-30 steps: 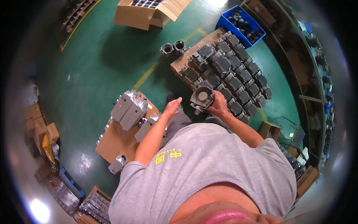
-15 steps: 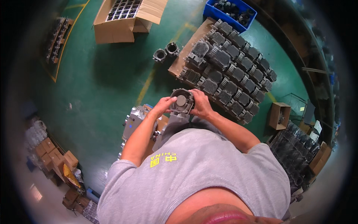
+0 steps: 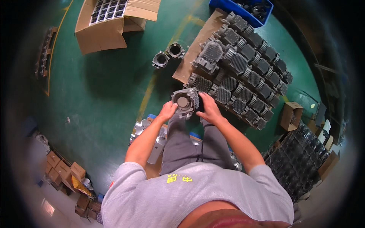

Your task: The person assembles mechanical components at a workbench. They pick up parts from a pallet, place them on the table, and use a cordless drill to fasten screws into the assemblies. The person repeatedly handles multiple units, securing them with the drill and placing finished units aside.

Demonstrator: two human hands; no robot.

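We seem to be handling a grey housing (image 3: pixel 184 102), left grip (image 3: pixel 167 111) pinching its rim, right grip (image 3: pixel 210 109) spread beside it; steadying calls for both

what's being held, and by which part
A grey metal housing, by its left side, in the left hand; whether the right hand touches it is unclear.

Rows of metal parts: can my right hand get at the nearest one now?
Probably yes: your right hand looks open, and nothing visible blocks the nearest part, though height is hard to judge.
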